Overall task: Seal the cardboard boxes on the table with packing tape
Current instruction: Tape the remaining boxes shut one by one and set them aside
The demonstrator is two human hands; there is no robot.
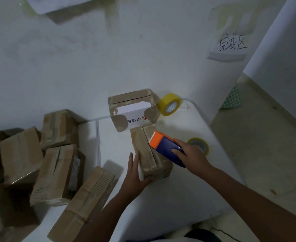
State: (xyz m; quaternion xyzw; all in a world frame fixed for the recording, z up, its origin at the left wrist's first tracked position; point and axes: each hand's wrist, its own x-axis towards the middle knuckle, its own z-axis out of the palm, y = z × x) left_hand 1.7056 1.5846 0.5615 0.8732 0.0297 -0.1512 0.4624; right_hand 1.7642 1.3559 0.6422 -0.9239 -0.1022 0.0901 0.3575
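Right hand point(190, 151): fingers curled round a blue and orange tape dispenser point(164, 145), orange end resting on the box top.
Left hand point(135, 173): fingers straight, pressed flat against the left side of the small cardboard box point(148, 154).
Box in work: directly under the dispenser, on the white table point(187, 189).
Beyond the grip: a label-bearing box point(131, 110) and an upright yellow tape roll point(169, 106).
Right of the grip: a flat tape roll point(200, 144), partly hidden.
Left of the grip: a heap of cardboard boxes point(56, 163).

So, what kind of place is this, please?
Probably a makeshift packing station, not a warehouse: many cardboard boxes piled on a white table, spare tape rolls, and a handwritten paper sign taped to the wall. The right hand holds a tape dispenser.
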